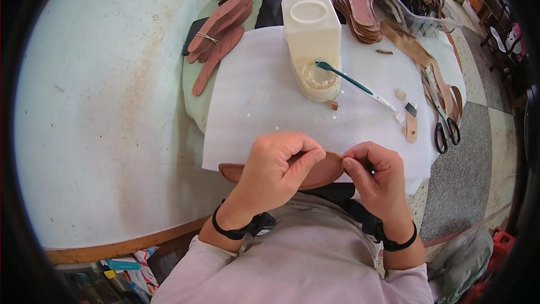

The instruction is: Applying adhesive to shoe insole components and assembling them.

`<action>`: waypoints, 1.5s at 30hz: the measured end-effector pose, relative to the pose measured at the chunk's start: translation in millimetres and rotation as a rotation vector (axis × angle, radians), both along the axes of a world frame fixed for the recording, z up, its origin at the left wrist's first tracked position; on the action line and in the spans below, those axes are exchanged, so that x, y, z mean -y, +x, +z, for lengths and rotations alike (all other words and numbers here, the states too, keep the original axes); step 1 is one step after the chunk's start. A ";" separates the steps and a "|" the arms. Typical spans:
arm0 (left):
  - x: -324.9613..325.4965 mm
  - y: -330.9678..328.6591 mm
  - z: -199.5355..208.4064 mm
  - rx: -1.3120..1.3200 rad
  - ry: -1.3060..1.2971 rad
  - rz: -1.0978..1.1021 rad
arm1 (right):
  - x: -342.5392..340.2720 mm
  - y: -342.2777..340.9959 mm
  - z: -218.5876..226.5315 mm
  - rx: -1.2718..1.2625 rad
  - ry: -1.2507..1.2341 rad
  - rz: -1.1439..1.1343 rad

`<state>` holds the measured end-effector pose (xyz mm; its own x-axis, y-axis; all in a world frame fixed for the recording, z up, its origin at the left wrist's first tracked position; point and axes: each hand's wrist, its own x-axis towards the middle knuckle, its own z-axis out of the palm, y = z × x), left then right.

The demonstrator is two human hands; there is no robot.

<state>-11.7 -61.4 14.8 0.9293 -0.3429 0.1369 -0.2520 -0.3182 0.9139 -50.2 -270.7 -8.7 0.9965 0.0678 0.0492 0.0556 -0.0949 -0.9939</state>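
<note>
From the head view, the left hand (277, 163) and right hand (376, 170) both pinch a flat, smooth brown leather insole (320, 173) at the near edge of a soft white foam sheet (264, 95). Beyond them stand a cream plastic glue pot (313, 34) with a teal-handled brush (351, 83), bundled sole stacks (222, 22) and black-handled scissors (445, 124).

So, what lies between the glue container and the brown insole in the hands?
In the head view, only bare white sheet with a few tiny specks lies between the glue container and the brown insole.

Matt brown leather insole (323, 173); white foam sheet (264, 101), soft matt; cream plastic glue pot (311, 34), glossy; round table (101, 112) stained.
</note>
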 end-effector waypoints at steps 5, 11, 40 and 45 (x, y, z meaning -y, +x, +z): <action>1.4 -4.8 -2.5 -0.042 -0.012 -0.011 | -6.0 1.4 2.7 0.011 -0.059 -0.004; 9.5 -12.6 -0.9 -0.012 -0.042 -0.009 | -12.3 -3.2 2.2 0.040 -0.027 0.009; 9.2 -11.3 0.4 0.107 0.089 -0.168 | 12.5 -3.8 8.2 0.403 -0.492 0.178; 11.5 -14.6 -1.6 0.149 0.110 -0.234 | 19.6 -6.9 3.2 0.340 -0.401 0.251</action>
<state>-26.3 -73.0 13.2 0.7960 -0.5655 0.2157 -0.4585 -0.3308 0.8248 -57.0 -290.3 -5.5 0.8802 0.3792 0.2854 0.4348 -0.4030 -0.8054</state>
